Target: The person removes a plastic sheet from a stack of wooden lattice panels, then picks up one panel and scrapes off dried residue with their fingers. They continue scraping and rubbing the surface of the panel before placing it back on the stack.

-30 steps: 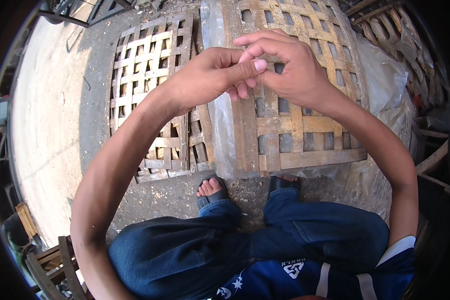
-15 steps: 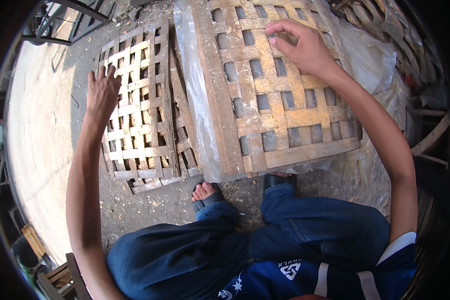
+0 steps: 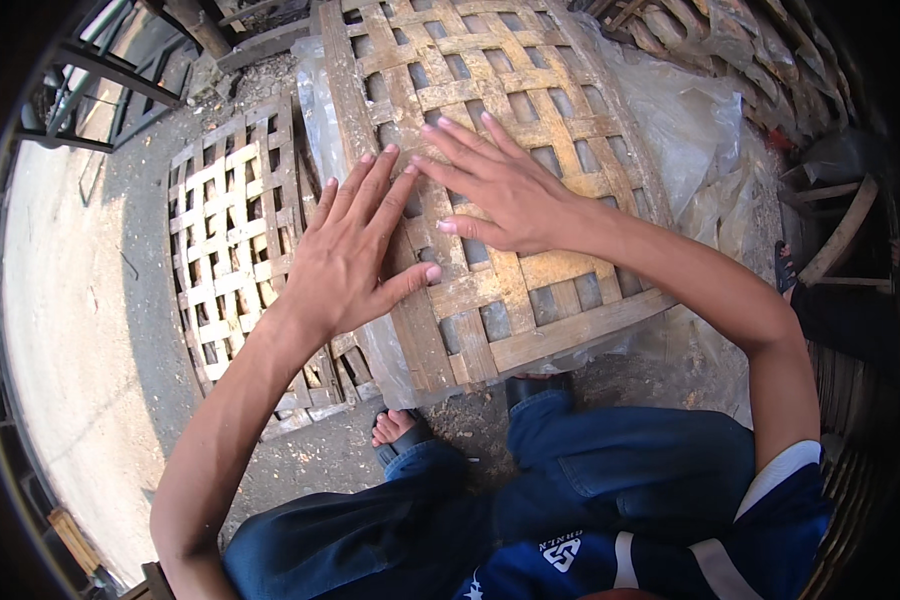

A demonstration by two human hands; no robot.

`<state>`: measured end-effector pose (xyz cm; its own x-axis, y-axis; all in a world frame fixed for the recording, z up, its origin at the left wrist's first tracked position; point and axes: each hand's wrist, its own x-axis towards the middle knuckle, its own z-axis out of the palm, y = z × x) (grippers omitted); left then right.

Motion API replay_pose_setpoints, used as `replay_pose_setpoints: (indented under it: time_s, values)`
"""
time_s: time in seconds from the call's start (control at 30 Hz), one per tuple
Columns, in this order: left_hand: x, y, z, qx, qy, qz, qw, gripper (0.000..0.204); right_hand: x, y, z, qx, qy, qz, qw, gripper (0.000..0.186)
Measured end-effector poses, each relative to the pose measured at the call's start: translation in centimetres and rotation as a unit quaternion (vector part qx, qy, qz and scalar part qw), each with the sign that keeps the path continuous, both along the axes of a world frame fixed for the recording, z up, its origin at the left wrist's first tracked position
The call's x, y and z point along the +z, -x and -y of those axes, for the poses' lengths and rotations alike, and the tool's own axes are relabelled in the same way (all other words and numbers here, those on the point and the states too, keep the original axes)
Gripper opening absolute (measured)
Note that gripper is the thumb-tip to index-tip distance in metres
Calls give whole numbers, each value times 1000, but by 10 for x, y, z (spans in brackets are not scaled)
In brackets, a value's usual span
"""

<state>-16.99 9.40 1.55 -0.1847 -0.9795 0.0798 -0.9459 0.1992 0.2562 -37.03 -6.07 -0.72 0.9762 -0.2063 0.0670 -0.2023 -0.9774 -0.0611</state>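
Note:
A woven wooden lattice panel (image 3: 530,268) with a plain plank along its left side lies in front of me on clear plastic sheeting (image 3: 385,350). Over that left plank, my left hand (image 3: 345,245) is spread flat with its thumb pointing right. Beside it, my right hand (image 3: 505,190) lies over the woven strips, fingers stretched and pointing up-left. The fingertips of both hands come close together. Neither hand grips anything; whether the palms press on the wood I cannot tell.
Another stack of lattice panels (image 3: 235,235) lies on the ground at the left. A dark metal frame (image 3: 120,100) stands at the far left. More woven panels (image 3: 740,70) are piled at the far right, with a wooden frame (image 3: 840,235) below them. Another person's foot (image 3: 785,265) shows at right.
My left hand has moved right, from above the left stack onto the nearer panel. My right hand has come down and left, and its curled fingers have straightened.

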Motion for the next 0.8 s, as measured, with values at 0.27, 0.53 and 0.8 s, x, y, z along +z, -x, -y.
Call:
replay_pose_setpoints:
  time_s: [0.27, 0.53, 0.8]
  values:
    - [1, 10, -7, -7, -78, 72, 994, 99, 17, 61, 164, -290, 160, -87, 940, 78]
    - [-4, 7, -7, -5, -88, 57, 995, 98, 24, 97, 195, -305, -41, 130, 943, 56]
    - [2, 10, -5, 0, -112, 69, 991, 100, 47, 92, 163, -296, 9, 20, 955, 51]
